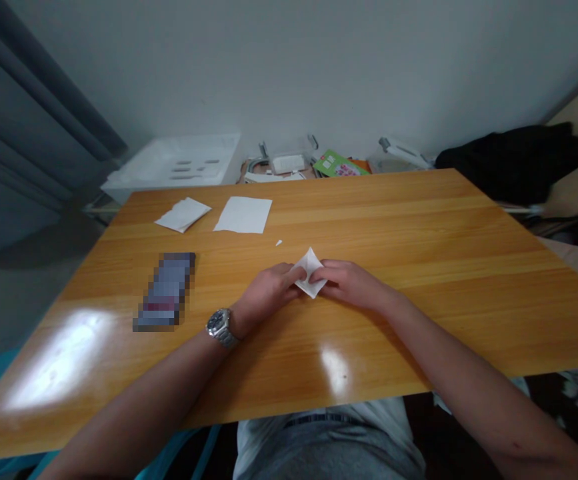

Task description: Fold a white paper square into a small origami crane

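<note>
A small folded piece of white paper point(311, 262), diamond-shaped with one corner pointing away from me, is held between both hands over the middle of the table. My left hand point(275, 285) grips its left side, thumb on top and fingers partly hidden beneath. From the right, my right hand point(349, 283) pinches the opposite side in the same way. Just beyond the hands lies a tiny white paper scrap point(279, 243). Farther back on the left are a flat white sheet point(243, 215) and a folded white paper point(183, 215).
The wooden table point(419, 227) fills most of the view. A pixelated phone-like device point(166, 291) lies to the left of my hands. Behind the far edge stand a white plastic tray point(193, 157) and a green booklet point(339, 164). Dark cloth point(513, 160) is heaped at the back right.
</note>
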Demonstrator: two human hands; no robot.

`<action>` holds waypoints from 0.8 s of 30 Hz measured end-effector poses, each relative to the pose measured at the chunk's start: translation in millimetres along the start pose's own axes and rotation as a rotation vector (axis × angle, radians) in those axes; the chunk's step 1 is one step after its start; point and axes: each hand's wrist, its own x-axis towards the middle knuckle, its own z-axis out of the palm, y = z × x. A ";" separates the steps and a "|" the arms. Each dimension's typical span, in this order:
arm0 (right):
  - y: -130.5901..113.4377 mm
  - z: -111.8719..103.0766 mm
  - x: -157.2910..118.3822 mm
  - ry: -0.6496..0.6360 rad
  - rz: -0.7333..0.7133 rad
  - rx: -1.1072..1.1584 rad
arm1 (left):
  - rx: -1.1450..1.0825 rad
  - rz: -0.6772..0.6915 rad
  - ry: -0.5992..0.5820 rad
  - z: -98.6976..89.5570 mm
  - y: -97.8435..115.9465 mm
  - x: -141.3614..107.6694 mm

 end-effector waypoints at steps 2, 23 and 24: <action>-0.8 1.4 0.3 0.003 0.004 0.012 | -0.020 -0.020 0.006 1.3 -0.5 -0.4; -6.3 12.8 6.1 0.345 0.389 0.522 | -0.882 -0.400 0.256 11.5 2.4 5.6; -6.0 13.6 6.2 0.349 0.390 0.548 | -0.899 -0.398 0.244 10.9 3.6 5.6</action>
